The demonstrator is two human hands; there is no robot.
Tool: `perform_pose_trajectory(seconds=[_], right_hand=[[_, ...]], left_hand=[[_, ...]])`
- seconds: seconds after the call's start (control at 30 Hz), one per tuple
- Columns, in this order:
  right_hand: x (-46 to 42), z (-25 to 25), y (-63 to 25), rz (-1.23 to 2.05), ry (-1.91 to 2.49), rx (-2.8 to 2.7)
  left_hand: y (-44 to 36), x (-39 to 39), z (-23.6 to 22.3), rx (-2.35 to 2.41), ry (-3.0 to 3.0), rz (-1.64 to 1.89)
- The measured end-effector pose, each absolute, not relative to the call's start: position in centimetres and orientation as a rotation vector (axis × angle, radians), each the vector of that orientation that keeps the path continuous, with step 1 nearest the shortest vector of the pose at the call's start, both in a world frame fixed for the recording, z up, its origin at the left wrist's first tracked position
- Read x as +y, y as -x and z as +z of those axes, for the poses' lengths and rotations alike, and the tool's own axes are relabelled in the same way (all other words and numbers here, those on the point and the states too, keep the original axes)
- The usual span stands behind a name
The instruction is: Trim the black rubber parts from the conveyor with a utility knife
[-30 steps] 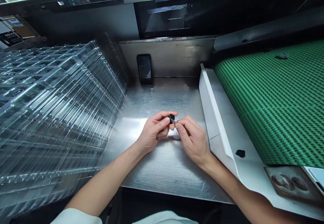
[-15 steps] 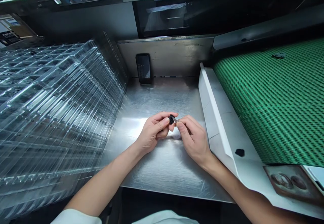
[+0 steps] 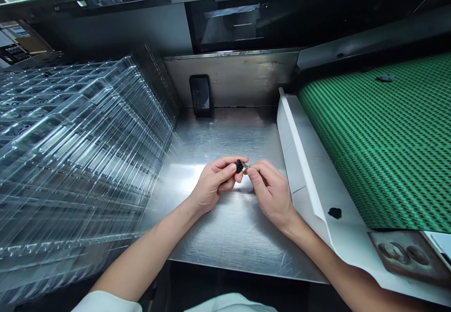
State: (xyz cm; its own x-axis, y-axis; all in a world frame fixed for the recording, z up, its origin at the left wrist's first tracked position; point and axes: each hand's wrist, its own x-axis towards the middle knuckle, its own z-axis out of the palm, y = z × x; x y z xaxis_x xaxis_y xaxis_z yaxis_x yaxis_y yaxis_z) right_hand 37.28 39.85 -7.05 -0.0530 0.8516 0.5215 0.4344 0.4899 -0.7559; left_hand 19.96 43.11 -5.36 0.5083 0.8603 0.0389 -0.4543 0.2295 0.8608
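Stainless steel counter (image 3: 229,237) lay beneath the hands, held together above it: the left hand (image 3: 213,183) pinched a small black part (image 3: 239,165), the right hand (image 3: 271,192) a thin metal sliver (image 3: 247,167) at its edge, barely shifted from moments before.

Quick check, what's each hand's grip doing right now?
Left hand: closed, holding a small black part.
Right hand: closed, pinching a small metal piece.
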Motion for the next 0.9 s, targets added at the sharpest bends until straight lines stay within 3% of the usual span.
perform_pose_trajectory(seconds=[0.47,0.63,0.73,0.9], right_hand=[[39.7,-7.6,-36.3,0.532,0.82,-1.588],[39.5,-8.7,-36.3,0.516,0.972,-1.689],[39.3,-9.3,-36.2,0.37,1.163,-1.879],[38.5,-8.9,-36.3,0.317,1.274,-2.188]], left_hand=[[-19.9,43.9,-5.5,0.612,-0.685,0.912],[-19.1,45.0,-5.2,0.831,-0.872,1.029],[-18.0,45.8,-2.8,0.864,-0.955,1.247],[-20.1,45.9,5.0,0.973,-1.425,1.467]])
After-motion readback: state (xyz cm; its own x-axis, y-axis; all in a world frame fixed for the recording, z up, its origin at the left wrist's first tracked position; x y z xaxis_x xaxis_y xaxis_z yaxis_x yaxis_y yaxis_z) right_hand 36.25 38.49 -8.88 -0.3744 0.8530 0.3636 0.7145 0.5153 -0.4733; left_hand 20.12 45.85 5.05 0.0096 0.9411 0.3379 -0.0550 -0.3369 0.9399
